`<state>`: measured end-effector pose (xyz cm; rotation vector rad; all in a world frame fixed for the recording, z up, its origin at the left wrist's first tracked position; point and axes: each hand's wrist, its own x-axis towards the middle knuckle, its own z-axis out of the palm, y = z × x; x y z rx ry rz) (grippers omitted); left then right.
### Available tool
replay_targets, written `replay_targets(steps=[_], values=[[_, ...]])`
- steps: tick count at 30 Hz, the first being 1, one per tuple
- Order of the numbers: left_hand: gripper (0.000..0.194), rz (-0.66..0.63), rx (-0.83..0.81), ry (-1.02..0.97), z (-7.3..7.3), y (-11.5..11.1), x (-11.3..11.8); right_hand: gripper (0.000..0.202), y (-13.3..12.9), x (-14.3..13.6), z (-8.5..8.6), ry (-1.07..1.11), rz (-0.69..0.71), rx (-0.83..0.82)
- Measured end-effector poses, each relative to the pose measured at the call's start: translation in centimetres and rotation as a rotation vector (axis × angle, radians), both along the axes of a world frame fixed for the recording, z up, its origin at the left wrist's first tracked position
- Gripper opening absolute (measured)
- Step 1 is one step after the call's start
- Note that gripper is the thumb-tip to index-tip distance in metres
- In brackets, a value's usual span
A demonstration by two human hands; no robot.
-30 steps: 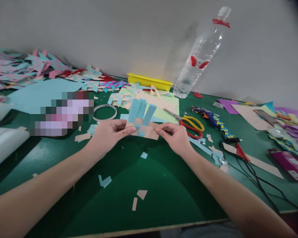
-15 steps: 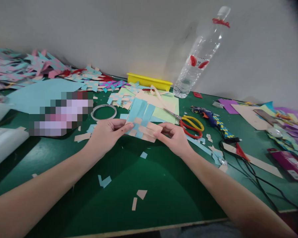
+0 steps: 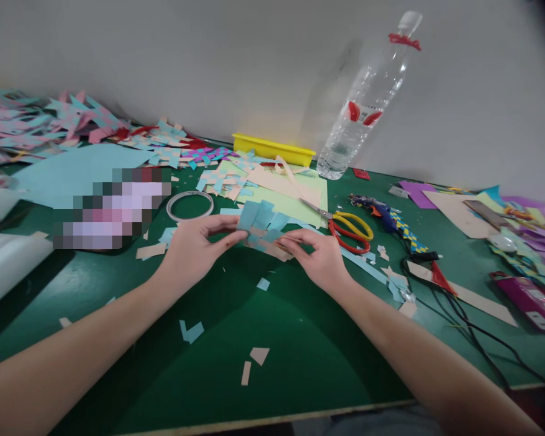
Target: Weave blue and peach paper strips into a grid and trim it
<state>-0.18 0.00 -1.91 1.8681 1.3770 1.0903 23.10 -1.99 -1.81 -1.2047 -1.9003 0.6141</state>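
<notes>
Between my hands, above the green tabletop, is a small piece of woven paper strips in light blue and pale pink. My left hand pinches its left edge between thumb and fingers. At its lower right, my right hand is closed with the thumb and fingertips on a pale pink strip. Blue strip ends stand up and bend at the top of the weave. Behind it lie pale green sheets and other woven pieces. Scissors with yellow and red handles rest just beyond my right hand.
A roll of tape lies beyond my left hand. A tilted plastic bottle and a yellow tray are by the wall. Paper scraps dot the green table. A glue gun and dark cables are at right.
The blue strips, upright and flatter before, are now bent over toward me across the weave. My right hand's fingers have drawn closer together at the weave's right edge.
</notes>
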Motion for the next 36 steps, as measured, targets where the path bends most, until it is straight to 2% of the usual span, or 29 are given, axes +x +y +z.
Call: replay_targets(steps=[5,9,15,19,27,36], values=[[0.025,-0.086,0.037,0.036,0.75,-0.25,0.15,0.018,0.01,0.04,-0.18,-0.093,0.067,0.057],[0.020,-0.064,0.039,0.092,0.78,-0.20,0.12,0.017,-0.04,-0.08,-0.18,-0.121,0.054,0.092],[0.019,-0.129,-0.075,-0.083,0.68,-0.19,0.25,0.017,-0.07,-0.12,0.06,-0.132,0.089,0.092],[0.018,-0.080,-0.051,0.011,0.74,-0.19,0.27,0.017,-0.15,-0.21,0.03,-0.167,0.112,0.122],[0.022,-0.013,-0.018,0.053,0.85,-0.12,0.34,0.016,0.03,-0.15,-0.16,-0.197,0.130,0.204],[0.026,0.002,0.019,0.092,0.67,-0.57,0.25,0.017,-0.38,-0.37,0.30,-0.155,0.124,0.165]])
